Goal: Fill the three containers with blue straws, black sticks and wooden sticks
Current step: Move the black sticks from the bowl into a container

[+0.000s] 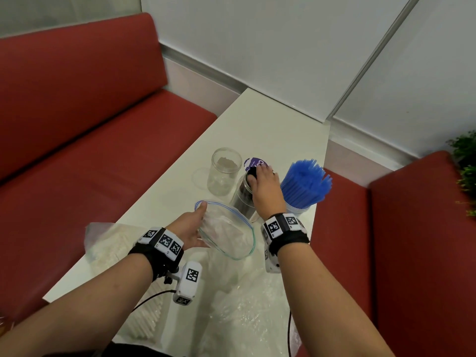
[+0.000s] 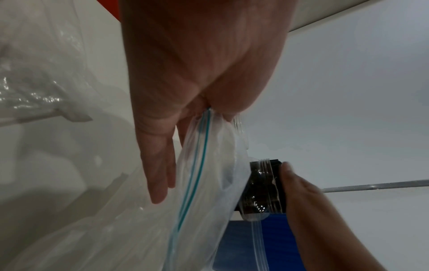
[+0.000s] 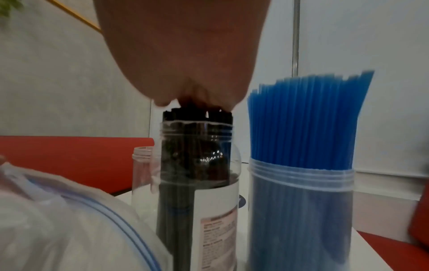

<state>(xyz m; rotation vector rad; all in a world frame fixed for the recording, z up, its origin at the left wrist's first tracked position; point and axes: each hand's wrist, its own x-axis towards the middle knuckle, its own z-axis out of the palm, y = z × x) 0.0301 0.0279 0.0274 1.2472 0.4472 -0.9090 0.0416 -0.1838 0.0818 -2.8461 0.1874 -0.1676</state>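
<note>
Three clear containers stand in a row on the white table [image 1: 270,124]. The left jar [image 1: 223,173] looks empty. The middle jar [image 1: 242,199] is packed with black sticks [image 3: 197,117] that poke above its rim. My right hand [image 1: 264,181] lies on their tops, fingers laid over the bundle. The right container [image 1: 298,208] holds blue straws [image 1: 305,184] that fan out above it. My left hand [image 1: 192,228] pinches the rim of a clear zip bag [image 1: 226,230] and holds its mouth wide, close to the middle jar. The bag [image 2: 209,165] looks nearly empty.
Clear plastic bags of pale sticks [image 1: 121,243] lie on the near half of the table, with crumpled plastic [image 1: 247,305] beside them. A purple round card [image 1: 255,163] lies behind the middle jar. Red bench seats [image 1: 77,130] flank the table, and a plant [image 1: 466,163] is at far right.
</note>
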